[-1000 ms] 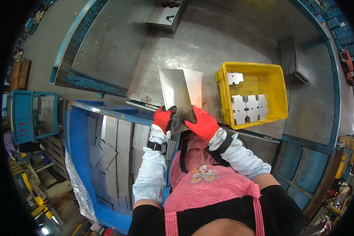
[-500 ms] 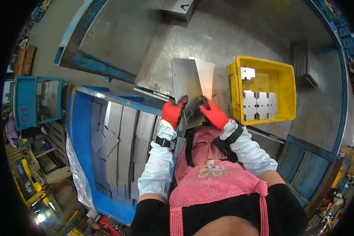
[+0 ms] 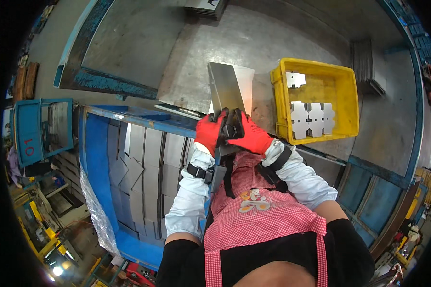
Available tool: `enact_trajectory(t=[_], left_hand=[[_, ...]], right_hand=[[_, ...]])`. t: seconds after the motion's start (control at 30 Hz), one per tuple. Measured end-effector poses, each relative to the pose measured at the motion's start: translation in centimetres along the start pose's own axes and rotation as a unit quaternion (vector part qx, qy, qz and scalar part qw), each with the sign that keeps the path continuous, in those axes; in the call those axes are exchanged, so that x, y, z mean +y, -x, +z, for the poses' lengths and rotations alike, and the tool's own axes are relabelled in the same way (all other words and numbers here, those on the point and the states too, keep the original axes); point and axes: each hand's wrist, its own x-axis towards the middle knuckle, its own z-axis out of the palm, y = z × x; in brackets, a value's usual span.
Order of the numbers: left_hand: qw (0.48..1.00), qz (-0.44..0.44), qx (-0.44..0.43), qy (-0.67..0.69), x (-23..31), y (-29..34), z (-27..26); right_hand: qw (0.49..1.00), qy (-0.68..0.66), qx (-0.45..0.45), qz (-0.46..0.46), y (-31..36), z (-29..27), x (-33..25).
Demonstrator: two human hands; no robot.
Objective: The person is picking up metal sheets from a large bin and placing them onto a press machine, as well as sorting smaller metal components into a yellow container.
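In red gloves with dark fingertips, both my hands are closed on the near end of a long grey metal plate (image 3: 225, 86), which stands tilted above the metal worktable (image 3: 215, 40). My left hand (image 3: 209, 131) grips its left side. From the right, my right hand (image 3: 252, 135) presses in, fingertips close to the left ones. Whether there is one plate or several in the grip cannot be made out. A paler sheet (image 3: 244, 83) shows behind the plate, on the worktable.
A yellow crate (image 3: 316, 65) with notched metal pieces (image 3: 299, 117) stands right of my hands. To the left is a blue bin (image 3: 93, 158) of stacked grey plates (image 3: 151, 148). More plates (image 3: 367, 71) lean at the far right, and another stack (image 3: 207, 8) lies at the far edge.
My hands have drawn closer together, the right one moving left across the plate's near end. The held plate has turned and now appears narrower.
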Motion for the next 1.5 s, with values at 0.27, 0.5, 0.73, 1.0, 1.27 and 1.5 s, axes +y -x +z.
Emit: enact_trajectory(t=[0.27,0.5,0.73,1.0,1.27,1.5], left_hand=[[0.983,-0.145,0.001,0.11,6.3,-1.6,-0.9],[0.997,0.012,-0.012,0.077,5.7,-0.6,-1.2],[0.952,-0.16,0.029,0.259,5.8,0.0,-0.2],[0.958,-0.214,0.089,0.168,2.0,3.9,-6.1],[0.913,-0.231,0.101,0.32,-1.3,7.8,-5.2],[0.965,-0.103,0.029,0.239,-3.3,8.1,-3.1]], right_hand=[[0.97,-0.237,-0.045,0.007,-0.3,-3.9,1.7],[0.954,-0.264,0.005,0.145,1.2,-5.8,0.4],[0.943,-0.256,0.086,0.196,0.3,-5.3,5.7],[0.907,-0.357,0.159,0.157,2.2,-6.2,1.6],[0.862,-0.501,0.081,-0.019,1.7,-8.6,-0.1],[0.827,-0.561,0.051,0.003,1.9,-8.7,-2.6]])
